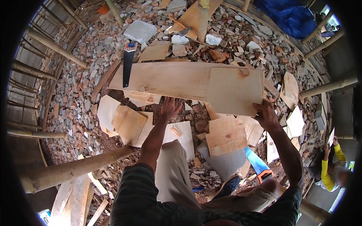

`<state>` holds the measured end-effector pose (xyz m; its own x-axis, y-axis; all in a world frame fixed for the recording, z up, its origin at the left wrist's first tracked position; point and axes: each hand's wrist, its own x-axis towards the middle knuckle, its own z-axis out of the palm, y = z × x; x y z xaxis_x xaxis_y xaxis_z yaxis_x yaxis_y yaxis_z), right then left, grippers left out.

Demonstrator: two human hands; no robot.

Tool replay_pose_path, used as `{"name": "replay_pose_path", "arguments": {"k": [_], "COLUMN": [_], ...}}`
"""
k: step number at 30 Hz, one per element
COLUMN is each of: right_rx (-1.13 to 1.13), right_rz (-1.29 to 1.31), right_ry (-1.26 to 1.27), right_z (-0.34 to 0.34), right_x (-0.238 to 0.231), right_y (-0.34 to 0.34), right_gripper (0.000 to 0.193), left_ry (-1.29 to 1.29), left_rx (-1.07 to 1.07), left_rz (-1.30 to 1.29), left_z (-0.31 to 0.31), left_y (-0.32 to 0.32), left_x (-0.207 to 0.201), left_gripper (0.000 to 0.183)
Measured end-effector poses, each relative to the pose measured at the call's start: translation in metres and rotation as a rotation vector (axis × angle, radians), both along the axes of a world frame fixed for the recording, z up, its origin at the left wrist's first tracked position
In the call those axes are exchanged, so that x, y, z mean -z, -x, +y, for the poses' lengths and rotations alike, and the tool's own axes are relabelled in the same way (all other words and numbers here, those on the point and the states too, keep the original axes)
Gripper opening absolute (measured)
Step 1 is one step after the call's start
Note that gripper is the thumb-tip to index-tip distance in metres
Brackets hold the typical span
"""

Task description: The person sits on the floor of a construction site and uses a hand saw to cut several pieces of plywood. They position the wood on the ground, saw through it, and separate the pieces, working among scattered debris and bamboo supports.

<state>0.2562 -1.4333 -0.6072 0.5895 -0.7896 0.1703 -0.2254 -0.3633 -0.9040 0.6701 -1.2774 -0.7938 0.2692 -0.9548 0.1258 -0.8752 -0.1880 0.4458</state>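
A long plywood board [169,77] lies crosswise in front of me. On its right end rests a squarish plywood piece [233,90]. My right hand [266,115] pinches that piece at its lower right corner. Just below the long board's near edge is my left hand [171,108], thumb spread away from the fingers; the fingertips are partly hidden at the edge. A handsaw [128,67] with a dark blade lies across the board's left end. Another handsaw [255,161], with a blue blade and orange handle, lies by my right knee.
Plywood offcuts [129,123] are scattered around my legs over broken-brick rubble [75,109]. Bamboo poles [79,169] stand and slant on both sides. A hammer-like tool [183,31] lies at the far side, near a blue tarp [288,17]. A person in yellow sleeves [332,169] is at right.
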Motion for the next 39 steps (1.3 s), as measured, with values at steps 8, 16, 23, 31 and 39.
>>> {"name": "replay_pose_path", "arguments": {"k": [8,16,23,31,39], "right_rx": [0.106,0.072,0.132,0.744,0.826], "right_rz": [0.277,-0.065,0.316,0.386,0.124], "right_ry": [-0.323,-1.027,-0.321,0.083,0.084], "right_z": [0.073,0.105,0.057,0.052,0.032], "right_x": [-0.072,-0.080,-0.064,0.000,0.073], "right_y": [0.104,0.120,0.216,0.336,0.331], "right_gripper": [0.035,0.042,0.038,0.030,0.005], "left_ry": [-0.072,0.156,0.437,0.647,0.658], "left_rx": [0.160,-0.606,-0.588,-0.549,-0.402], "left_rz": [1.978,2.220,2.048,2.087,2.092], "left_z": [0.038,0.009,0.055,0.110,0.143], "left_y": [0.035,0.060,0.074,0.035,0.039], "left_x": [-0.071,-0.114,-0.105,-0.111,-0.101], "left_gripper": [0.059,0.032,0.042,0.038,0.042]}}
